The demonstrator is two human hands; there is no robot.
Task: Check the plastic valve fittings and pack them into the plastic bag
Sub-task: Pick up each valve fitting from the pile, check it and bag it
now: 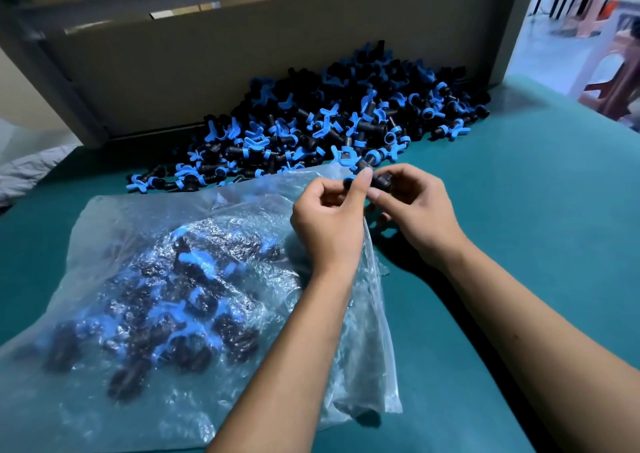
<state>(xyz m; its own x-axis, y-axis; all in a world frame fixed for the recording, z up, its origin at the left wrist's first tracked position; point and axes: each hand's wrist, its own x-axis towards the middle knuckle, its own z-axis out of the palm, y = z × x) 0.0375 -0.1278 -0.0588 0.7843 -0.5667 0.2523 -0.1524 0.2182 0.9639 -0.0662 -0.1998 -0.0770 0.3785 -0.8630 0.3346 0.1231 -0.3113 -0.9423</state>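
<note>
A big heap of black valve fittings with blue handles (pixel 332 123) lies on the green table against the grey back panel. A clear plastic bag (pixel 145 293) lies at the front left, holding several packed fittings. Just above the bag's upper right edge, my left hand (pixel 332 217) and my right hand (pixel 415 210) meet. Both pinch the same black fitting (pixel 379 179), which has a blue part at its left end. My left forearm crosses over the bag.
The green table (pixel 519 210) stretches to the right of my hands. A grey panel (pixel 207 71) walls off the back. Crumpled grey plastic (pixel 27 172) lies at the far left edge. Beyond the table's right corner are brown stools (pixel 620 78).
</note>
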